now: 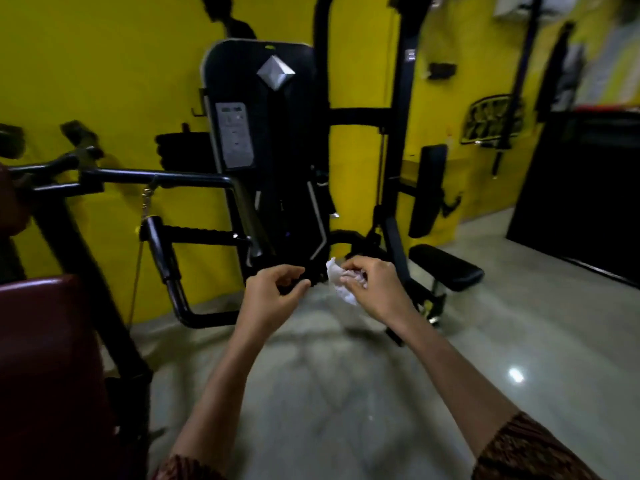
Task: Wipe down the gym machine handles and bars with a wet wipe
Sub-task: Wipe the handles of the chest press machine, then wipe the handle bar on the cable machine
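A black multi-gym machine stands against the yellow wall, with a horizontal bar and a ribbed black handle on its left side. My right hand holds a crumpled white wet wipe, its fingers curled round it. My left hand sits just left of the wipe with curled fingers around a dark part of the machine low in front of the frame; the frame is blurred, so the grip is unclear.
A dark red padded seat fills the lower left. A black bench pad and an upright pad stand to the right. A dark doorway is at the far right. Glossy grey floor lies below my arms.
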The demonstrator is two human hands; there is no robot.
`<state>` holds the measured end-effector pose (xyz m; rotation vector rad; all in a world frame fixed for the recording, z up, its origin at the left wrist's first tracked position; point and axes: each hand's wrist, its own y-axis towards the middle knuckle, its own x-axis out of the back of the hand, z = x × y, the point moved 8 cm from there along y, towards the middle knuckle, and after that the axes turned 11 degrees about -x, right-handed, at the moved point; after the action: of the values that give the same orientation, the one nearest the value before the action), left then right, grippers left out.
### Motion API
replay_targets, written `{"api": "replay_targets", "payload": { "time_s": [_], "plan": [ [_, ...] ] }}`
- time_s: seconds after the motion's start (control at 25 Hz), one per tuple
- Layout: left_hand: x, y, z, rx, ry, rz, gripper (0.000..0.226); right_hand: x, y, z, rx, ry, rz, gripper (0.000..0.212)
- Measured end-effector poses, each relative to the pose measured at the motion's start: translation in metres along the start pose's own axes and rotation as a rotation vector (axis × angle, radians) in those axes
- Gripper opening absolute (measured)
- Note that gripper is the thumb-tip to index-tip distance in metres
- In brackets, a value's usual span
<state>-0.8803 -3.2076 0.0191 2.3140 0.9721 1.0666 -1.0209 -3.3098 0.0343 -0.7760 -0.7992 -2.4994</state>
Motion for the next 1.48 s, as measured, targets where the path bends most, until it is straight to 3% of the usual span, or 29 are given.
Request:
{"api": "replay_targets", "payload": {
  "time_s": [0.4, 0.76, 1.04, 1.48],
  "plan": [
    [-0.179, -0.023, -0.164, -0.237, -0.096, 0.345, 0.028, 0.192, -0.093, -0.129, -0.231, -0.297, -0.214, 0.017],
    [-0.306, -0.047, -0.250, -0.234, -0.145, 0.400, 0.029, 0.298, -0.127, -0.236, -0.266, -0.327, -0.212, 0.010],
    [-0.338, -0.027, -0.212, -0.112, -0.073, 0.375, 0.029, 0.280, -0.075, -0.270, -0.178, -0.187, -0.144, 0.011],
    [-0.362, 0.149, -0.069, -0.011, 0.050, 0.192, 0.025, 0.165, 0.159, -0.312, -0.047, -0.063, -0.008, 0.015]
  ]
}}
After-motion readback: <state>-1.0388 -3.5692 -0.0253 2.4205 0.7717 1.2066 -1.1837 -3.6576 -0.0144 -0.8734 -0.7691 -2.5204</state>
